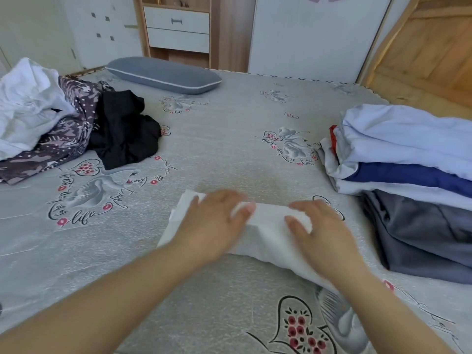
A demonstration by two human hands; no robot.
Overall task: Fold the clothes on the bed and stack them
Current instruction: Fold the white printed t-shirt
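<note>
Both the left hand (214,221) and right hand (319,226) lie flat, fingers relaxed, pressing the small folded white cloth garment (268,226) near the bed's (229,129) front edge. Lifted carelessly toward the right-edge folded clothes stack (413,175), its loose layers may unfold.

A folded cloth (265,226) is being pressed flat on the bed (229,139) near its front edge, under the left hand (214,226) and right hand (321,231). A heap of unfolded clothes (63,118) is lying far left, a stack of folded clothes (413,180) right, a pillow (163,75) behind, drawers (177,29) beyond.
</note>
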